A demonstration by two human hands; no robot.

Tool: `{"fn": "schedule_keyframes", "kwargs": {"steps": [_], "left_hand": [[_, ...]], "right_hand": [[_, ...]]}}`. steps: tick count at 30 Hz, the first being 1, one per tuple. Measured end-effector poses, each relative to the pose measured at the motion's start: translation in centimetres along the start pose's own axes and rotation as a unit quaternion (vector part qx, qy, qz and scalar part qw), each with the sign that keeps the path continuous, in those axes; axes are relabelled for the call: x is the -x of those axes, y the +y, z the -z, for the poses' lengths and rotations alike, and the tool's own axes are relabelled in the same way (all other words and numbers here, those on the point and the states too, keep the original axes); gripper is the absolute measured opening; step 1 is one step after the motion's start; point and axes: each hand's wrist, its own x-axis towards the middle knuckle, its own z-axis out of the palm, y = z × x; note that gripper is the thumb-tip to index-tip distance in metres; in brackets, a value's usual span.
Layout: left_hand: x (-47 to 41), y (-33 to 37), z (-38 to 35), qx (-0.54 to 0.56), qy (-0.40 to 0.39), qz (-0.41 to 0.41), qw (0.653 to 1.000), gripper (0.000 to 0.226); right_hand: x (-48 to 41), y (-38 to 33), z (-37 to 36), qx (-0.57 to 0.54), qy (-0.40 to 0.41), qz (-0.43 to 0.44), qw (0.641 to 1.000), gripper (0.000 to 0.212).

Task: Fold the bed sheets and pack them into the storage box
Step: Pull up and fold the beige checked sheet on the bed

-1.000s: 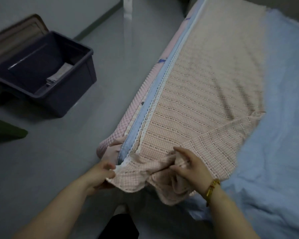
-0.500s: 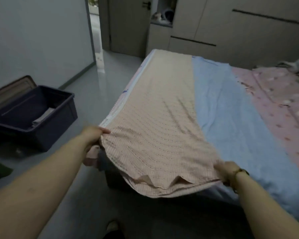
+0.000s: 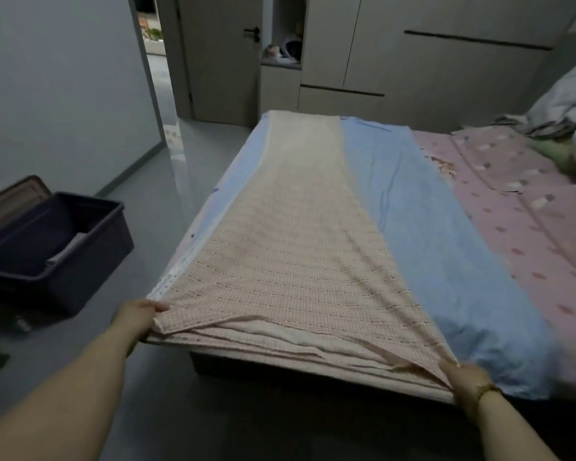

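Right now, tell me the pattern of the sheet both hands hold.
Sheet: pinkish-beige small check; head view.

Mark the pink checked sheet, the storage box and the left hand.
pink checked sheet (image 3: pixel 296 247): head view, middle of top layer.
storage box (image 3: pixel 94 276): head view, near side wall.
left hand (image 3: pixel 136 319): head view, back of hand.

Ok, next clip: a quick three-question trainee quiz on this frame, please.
1. True or false: the left hand and right hand each grip a near corner of the checked sheet.
2. The box stands: A) on a chair, B) on the floor, C) on a shelf.
3. Fill in: just right of the checked sheet lies a ___ sheet.
Key: 1 true; 2 B; 3 blue, the blue sheet.
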Motion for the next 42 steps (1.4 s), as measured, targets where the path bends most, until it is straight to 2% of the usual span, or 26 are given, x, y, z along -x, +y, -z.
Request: {"fn": "schedule_keyframes", "kwargs": {"steps": [3,6,9,11,13,15,18,22,25,27,29,30,32,34,36,38,42], "left_hand": [[-0.1,0.1,0.0,0.005,-0.020,0.000,1.000,0.032],[-0.1,-0.2,-0.1,0.066,-0.032,0.018,0.997,0.031],[-0.2,-0.7,-0.3,0.088,-0.045,0.042,0.994,0.033],[-0.2,-1.1,-0.6,0.090,-0.063,0.061,0.992,0.031],[-0.2,-1.3,-0.8,0.045,-0.086,0.074,0.993,0.026],[-0.5,-1.7,-1.3,-0.013,-0.095,0.065,0.993,0.030],[-1.0,-2.4,-2.0,-0.138,-0.082,-0.001,0.987,0.027],[-1.9,-3.8,-1.4,-0.315,-0.120,-0.049,0.940,0.025],[-2.4,-4.5,-1.1,-0.369,-0.142,-0.071,0.916,0.027],[-2.6,-4.6,-0.7,-0.268,-0.150,-0.087,0.948,0.025],[-2.4,-4.5,0.4,-0.081,-0.120,-0.082,0.986,0.019],[-2.5,-4.5,1.3,0.009,-0.114,-0.063,0.991,0.018],[-2.7,-5.0,2.6,0.091,-0.145,-0.004,0.985,0.018],[-2.9,-6.1,2.7,0.058,-0.193,0.068,0.977,0.016],[-3.5,-6.9,1.8,-0.017,-0.198,0.107,0.974,0.019],[-3.8,-7.2,0.6,-0.077,-0.174,0.108,0.976,0.031],[-5.3,-7.7,-0.3,-0.096,-0.149,0.113,0.978,0.040]], "right_hand": [[-0.5,0.8,0.5,-0.011,0.006,0.009,1.000,0.035],[-0.2,0.8,0.2,0.016,-0.004,0.042,0.999,0.034],[0.7,0.9,0.1,-0.008,0.009,0.103,0.995,0.033],[1.4,0.7,0.1,-0.035,-0.009,0.156,0.987,0.042],[2.1,0.3,-0.3,-0.043,-0.055,0.171,0.983,0.044],[2.2,0.5,-1.1,-0.025,-0.096,0.134,0.986,0.034],[2.7,0.9,-2.2,-0.004,-0.131,0.067,0.989,0.027],[2.2,1.4,-3.3,0.068,-0.118,0.047,0.990,0.023],[2.3,1.3,-3.8,0.098,-0.099,0.045,0.989,0.019],[2.7,1.0,-3.6,0.064,-0.079,0.067,0.993,0.019],[3.6,0.8,-2.4,-0.020,-0.026,0.110,0.993,0.019],[3.9,1.0,-1.7,-0.066,0.000,0.112,0.992,0.018],[4.3,1.9,-1.1,-0.115,0.000,0.071,0.991,0.022],[4.4,3.2,-2.4,-0.063,-0.028,0.029,0.997,0.022],[3.6,3.2,-4.4,-0.011,-0.036,0.010,0.999,0.022],[2.8,2.7,-5.9,0.013,-0.035,-0.002,0.999,0.024],[1.4,1.8,-6.7,-0.016,-0.026,-0.010,0.999,0.025]]}}
